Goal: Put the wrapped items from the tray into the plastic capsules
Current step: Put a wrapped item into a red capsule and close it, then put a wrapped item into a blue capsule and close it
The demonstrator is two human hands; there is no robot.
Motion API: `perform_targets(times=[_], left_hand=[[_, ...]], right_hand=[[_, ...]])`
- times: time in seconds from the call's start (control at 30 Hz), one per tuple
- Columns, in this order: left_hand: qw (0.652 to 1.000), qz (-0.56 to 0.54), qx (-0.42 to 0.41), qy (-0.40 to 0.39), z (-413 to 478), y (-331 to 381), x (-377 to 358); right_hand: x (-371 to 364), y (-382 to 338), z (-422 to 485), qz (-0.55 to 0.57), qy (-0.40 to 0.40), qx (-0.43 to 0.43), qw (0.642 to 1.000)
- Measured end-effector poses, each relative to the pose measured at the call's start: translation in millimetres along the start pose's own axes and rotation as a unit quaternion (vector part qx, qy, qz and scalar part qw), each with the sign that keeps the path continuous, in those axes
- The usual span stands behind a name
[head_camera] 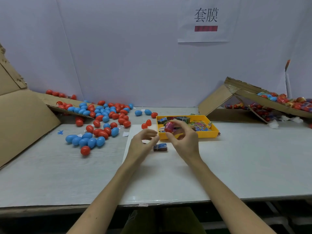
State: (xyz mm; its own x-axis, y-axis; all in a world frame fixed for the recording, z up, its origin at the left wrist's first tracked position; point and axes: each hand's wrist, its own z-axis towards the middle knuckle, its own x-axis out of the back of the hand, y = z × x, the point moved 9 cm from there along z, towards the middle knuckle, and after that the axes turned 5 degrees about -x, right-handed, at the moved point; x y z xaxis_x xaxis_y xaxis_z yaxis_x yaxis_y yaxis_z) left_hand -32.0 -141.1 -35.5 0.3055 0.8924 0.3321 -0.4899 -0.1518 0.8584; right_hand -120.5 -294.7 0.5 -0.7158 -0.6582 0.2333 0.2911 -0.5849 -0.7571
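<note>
The right hand (183, 141) pinches a red capsule (168, 127) between thumb and fingertips, held up over the near left corner of the yellow tray (207, 133); the capsule is blurred and a pinkish patch shows on its upper end, so I cannot tell whether it is closed or in halves. The left hand (141, 142) hovers just beside it with fingers loosely curled and nothing visible in them. Between the two hands one wrapped item (160, 147), dark with a blue printed end, lies flat on the white sheet (160, 179) that covers this part of the table (236, 166). More wrapped items (199, 126) in mixed colours are heaped inside the tray. Two red capsules (146, 124) sit just left of the tray, and a wide scatter of loose capsules (101, 119), red and blue, spreads from the flattened cardboard (25, 119) on the left across the table. On the right a tipped cardboard box (217, 102) holds a pile of colourful packed eggs (287, 100), some spilled beneath it. A paper sign (206, 19) with two characters and a red bar hangs on the pale back wall
</note>
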Motion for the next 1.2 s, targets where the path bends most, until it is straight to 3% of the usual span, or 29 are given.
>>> perform_targets(times=[0.07,0.17,0.4,0.57,0.73,0.83,0.93,1.07,1.2], left_hand=[[0.989,0.141,-0.031,-0.031,-2,0,-7],[0.969,0.215,-0.038,-0.112,-6,-4,-23],[0.974,0.197,-0.038,-0.106,-5,-3,-19],[0.975,0.19,-0.046,-0.105,-6,1,-18],[0.975,0.189,-0.051,-0.108,-5,-1,-19],[0.975,0.186,-0.055,-0.108,-3,-3,-20],[0.974,0.191,-0.053,-0.109,-4,-3,-20],[0.975,0.186,-0.056,-0.109,-3,-3,-20],[0.976,0.183,-0.057,-0.106,-5,-2,-18]], right_hand=[[6,5,2,0.014,0.012,-0.028,0.999],[6,9,3,0.039,0.015,-0.052,0.998],[2,27,3,0.129,-0.004,-0.152,0.98],[-10,37,2,0.282,-0.057,-0.261,0.921],[-23,43,16,0.379,-0.137,-0.401,0.823],[29,37,82,0.483,-0.039,-0.381,0.788],[84,24,136,0.456,0.033,-0.355,0.816],[62,21,116,0.206,-0.086,-0.325,0.919],[9,22,48,0.082,-0.157,-0.244,0.953]])
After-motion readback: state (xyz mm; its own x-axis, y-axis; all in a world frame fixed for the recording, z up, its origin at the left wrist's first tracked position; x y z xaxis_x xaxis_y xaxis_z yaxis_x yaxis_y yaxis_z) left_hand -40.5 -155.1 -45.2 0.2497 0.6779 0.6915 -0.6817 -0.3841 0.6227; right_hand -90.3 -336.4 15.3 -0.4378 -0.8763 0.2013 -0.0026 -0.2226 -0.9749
